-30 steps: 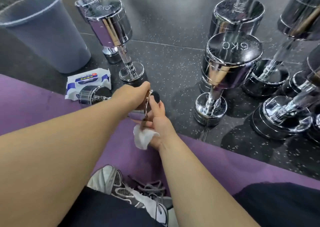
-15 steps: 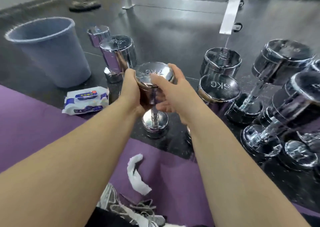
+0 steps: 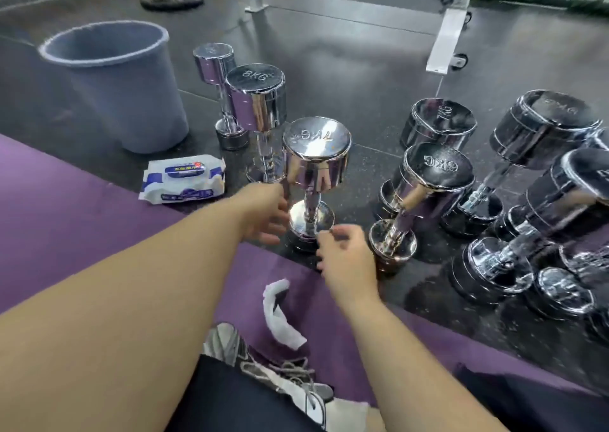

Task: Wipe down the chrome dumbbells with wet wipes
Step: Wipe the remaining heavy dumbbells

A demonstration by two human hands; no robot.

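Hands, left (image 3: 263, 212) and right (image 3: 346, 253), blurred beside upright dumbbell (image 3: 316, 154); rightmost dumbbells (image 3: 580, 181) cropped.

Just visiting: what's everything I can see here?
7KG dumbbell: one, chrome, upright on floor, centre.
8KG dumbbell: one, chrome, upright behind it.
small dumbbell: one, chrome, behind the 8KG.
6KG dumbbell: one, chrome, right of centre.
further dumbbells: at least three, chrome, far right.
mat: one, purple, foreground.
wipes pack: one, white-blue, at mat's edge.
used wipe: one, white, crumpled on mat.
bin: one, grey, far left.
shoe: one, grey-white, bottom.
left hand: one, empty, beside 7KG handle.
right hand: one, empty, by its lower head.
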